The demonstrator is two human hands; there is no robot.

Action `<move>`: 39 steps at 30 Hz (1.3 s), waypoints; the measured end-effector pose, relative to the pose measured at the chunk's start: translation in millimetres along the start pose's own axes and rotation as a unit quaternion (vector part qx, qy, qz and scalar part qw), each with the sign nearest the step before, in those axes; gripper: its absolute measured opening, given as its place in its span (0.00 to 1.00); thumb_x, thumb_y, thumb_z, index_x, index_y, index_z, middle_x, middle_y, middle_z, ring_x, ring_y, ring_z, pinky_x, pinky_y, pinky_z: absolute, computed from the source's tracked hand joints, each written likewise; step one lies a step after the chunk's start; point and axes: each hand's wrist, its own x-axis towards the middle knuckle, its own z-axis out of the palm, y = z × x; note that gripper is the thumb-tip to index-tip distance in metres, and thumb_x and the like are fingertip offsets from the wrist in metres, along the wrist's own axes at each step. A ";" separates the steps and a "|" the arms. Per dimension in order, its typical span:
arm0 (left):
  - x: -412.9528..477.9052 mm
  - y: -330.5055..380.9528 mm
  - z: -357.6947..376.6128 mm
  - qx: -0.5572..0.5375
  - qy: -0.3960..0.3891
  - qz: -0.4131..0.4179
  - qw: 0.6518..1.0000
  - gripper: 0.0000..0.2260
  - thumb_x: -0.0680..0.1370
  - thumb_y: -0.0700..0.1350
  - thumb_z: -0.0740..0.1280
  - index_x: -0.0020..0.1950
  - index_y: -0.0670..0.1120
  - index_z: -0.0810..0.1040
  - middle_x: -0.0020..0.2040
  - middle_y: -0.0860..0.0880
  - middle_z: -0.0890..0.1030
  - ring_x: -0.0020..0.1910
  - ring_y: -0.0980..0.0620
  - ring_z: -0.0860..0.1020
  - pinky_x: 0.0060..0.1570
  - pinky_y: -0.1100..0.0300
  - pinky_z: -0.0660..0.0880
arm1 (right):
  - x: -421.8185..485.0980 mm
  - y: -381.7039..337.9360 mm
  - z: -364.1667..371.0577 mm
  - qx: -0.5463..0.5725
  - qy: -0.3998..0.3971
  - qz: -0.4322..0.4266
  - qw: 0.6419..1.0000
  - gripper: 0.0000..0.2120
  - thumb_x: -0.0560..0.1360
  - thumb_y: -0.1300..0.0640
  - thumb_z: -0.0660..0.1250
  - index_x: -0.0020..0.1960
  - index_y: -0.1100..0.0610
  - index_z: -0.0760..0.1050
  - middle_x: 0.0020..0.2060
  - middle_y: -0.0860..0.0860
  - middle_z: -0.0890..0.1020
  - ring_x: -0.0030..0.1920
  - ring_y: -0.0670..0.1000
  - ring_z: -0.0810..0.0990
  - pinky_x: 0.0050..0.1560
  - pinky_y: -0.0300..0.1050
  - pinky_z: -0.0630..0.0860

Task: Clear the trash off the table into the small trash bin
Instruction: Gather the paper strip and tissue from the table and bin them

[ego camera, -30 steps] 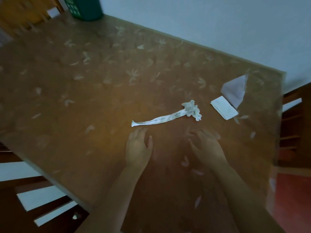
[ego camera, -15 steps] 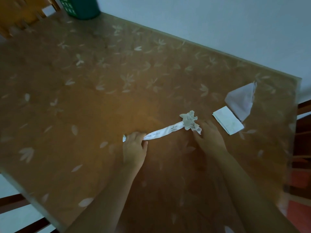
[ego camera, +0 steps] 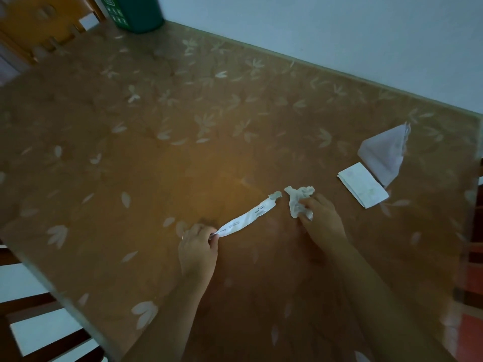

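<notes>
We count four scraps on the table [ego camera: 156,178]: a paper strip [ego camera: 248,215], a crumpled wad [ego camera: 298,199], a folded slip [ego camera: 362,188] and a triangular sheet [ego camera: 384,152]. The green bin [ego camera: 136,11] is cut off at top. Our left hand [ego camera: 197,249] pinches the strip's near end; our right hand [ego camera: 322,218] pinches the wad.

Paper strip [ego camera: 248,215] lies left of crumpled wad [ego camera: 298,199] on table [ego camera: 156,165].

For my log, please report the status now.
Left hand pinches paper strip. Right hand grips crumpled wad. Green bin far corner, path clear.
</notes>
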 end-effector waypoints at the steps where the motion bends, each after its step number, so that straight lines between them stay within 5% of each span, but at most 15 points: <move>1: -5.0 0.4 -3.0 0.000 0.001 -0.006 1.000 0.03 0.69 0.35 0.71 0.41 0.42 0.80 0.39 0.46 0.79 0.36 0.45 0.76 0.33 0.50 0.74 | -5.0 1.3 2.3 0.009 0.005 -0.002 1.000 0.12 0.73 0.62 0.64 0.56 0.58 0.75 0.54 0.55 0.76 0.53 0.56 0.74 0.49 0.51 0.74; 9: -48.3 9.6 -4.2 -0.004 -0.005 -0.033 0.999 0.05 0.69 0.34 0.71 0.37 0.43 0.79 0.35 0.48 0.79 0.33 0.51 0.70 0.35 0.57 0.66 | -74.8 0.2 12.6 0.065 0.030 0.048 0.996 0.04 0.71 0.66 0.64 0.44 0.60 0.76 0.45 0.51 0.75 0.43 0.52 0.75 0.41 0.46 0.74; 20: -103.8 18.3 -35.7 -0.059 -0.057 -0.055 0.995 0.03 0.72 0.37 0.68 0.40 0.45 0.78 0.36 0.55 0.73 0.37 0.54 0.70 0.37 0.62 0.63 | -167.9 -13.6 -3.0 0.124 0.049 0.138 0.981 0.06 0.72 0.66 0.63 0.39 0.57 0.74 0.42 0.53 0.77 0.36 0.48 0.78 0.36 0.37 0.72; 26: -120.7 26.1 -77.1 -0.136 -0.055 -0.016 0.989 0.11 0.72 0.38 0.68 0.34 0.51 0.72 0.33 0.58 0.72 0.35 0.54 0.72 0.33 0.70 0.64 | -196.5 -63.4 -19.9 0.125 0.086 0.098 0.984 0.06 0.72 0.65 0.63 0.38 0.58 0.74 0.38 0.52 0.76 0.33 0.42 0.76 0.32 0.30 0.69; 31: -140.0 19.5 -139.5 -0.181 -0.027 0.042 0.982 0.17 0.72 0.40 0.68 0.32 0.59 0.66 0.34 0.56 0.73 0.36 0.54 0.73 0.40 0.55 0.70 | -225.6 -120.9 -23.1 0.142 0.097 0.055 0.984 0.09 0.71 0.66 0.63 0.36 0.54 0.72 0.36 0.51 0.75 0.32 0.48 0.79 0.30 0.32 0.70; 39: -194.7 -77.2 -267.0 -0.191 0.051 -0.002 0.980 0.07 0.74 0.42 0.68 0.40 0.52 0.72 0.37 0.59 0.74 0.38 0.59 0.75 0.36 0.69 0.72 | -287.6 -247.8 8.5 0.139 0.056 -0.073 0.986 0.07 0.71 0.67 0.66 0.39 0.56 0.75 0.36 0.48 0.75 0.31 0.39 0.77 0.29 0.27 0.69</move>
